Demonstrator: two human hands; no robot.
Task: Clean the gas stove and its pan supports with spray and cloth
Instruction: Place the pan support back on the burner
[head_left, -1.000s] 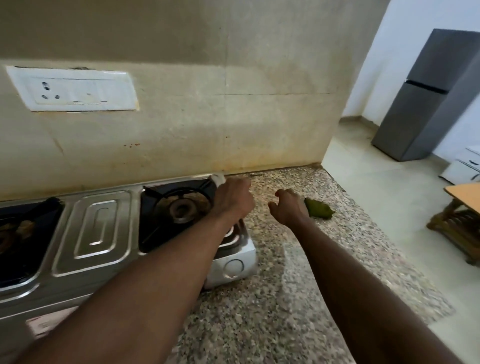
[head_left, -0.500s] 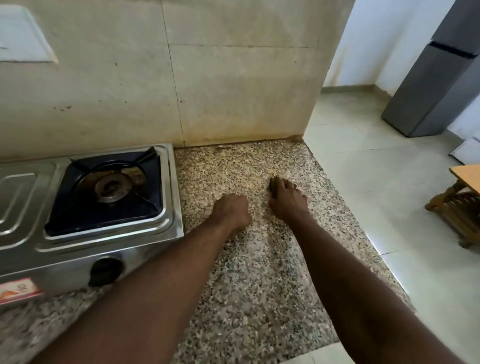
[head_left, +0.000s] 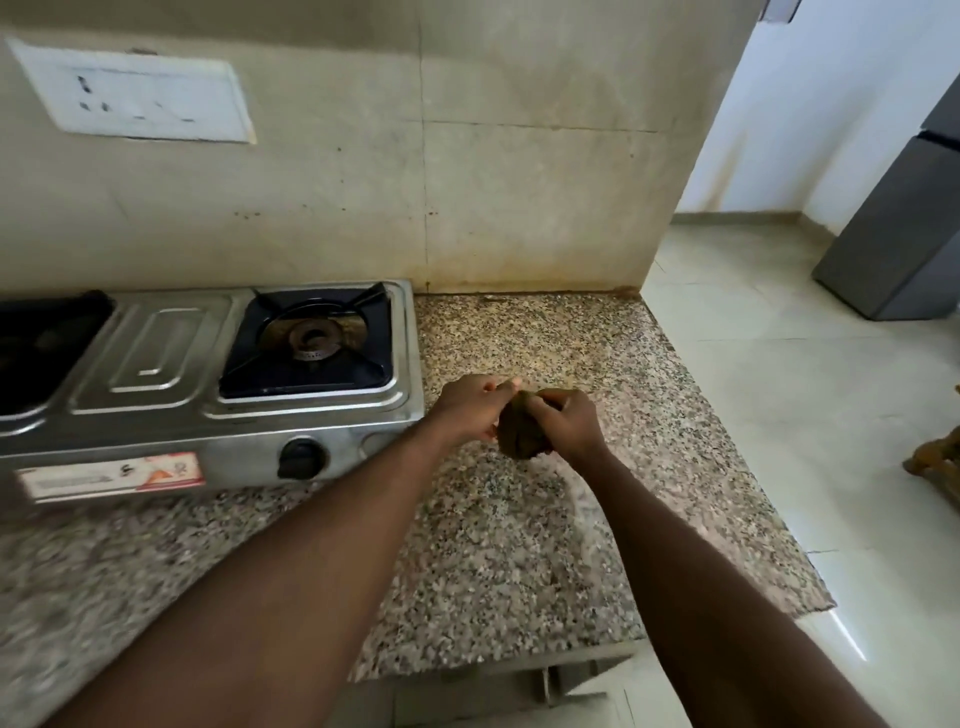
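A steel gas stove (head_left: 156, 358) stands on the speckled granite counter (head_left: 519, 545) at the left. Its right burner has a black pan support (head_left: 311, 343) in place. Just right of the stove's front corner, above the counter, both hands hold a bunched dark green cloth (head_left: 522, 431). My right hand (head_left: 569, 423) grips the cloth from the right. My left hand (head_left: 475, 405) pinches its upper left edge. No spray bottle is in view.
A black knob (head_left: 300, 458) sits on the stove's front panel. A white switch plate (head_left: 140, 96) is on the stained wall. The counter ends at the right above a tiled floor (head_left: 779, 389). A grey fridge (head_left: 904, 234) stands far right.
Both hands rested low on the counter half a second ago. Now they are lifted together, holding the green cloth between them. The view has swung left, showing more of the stove.
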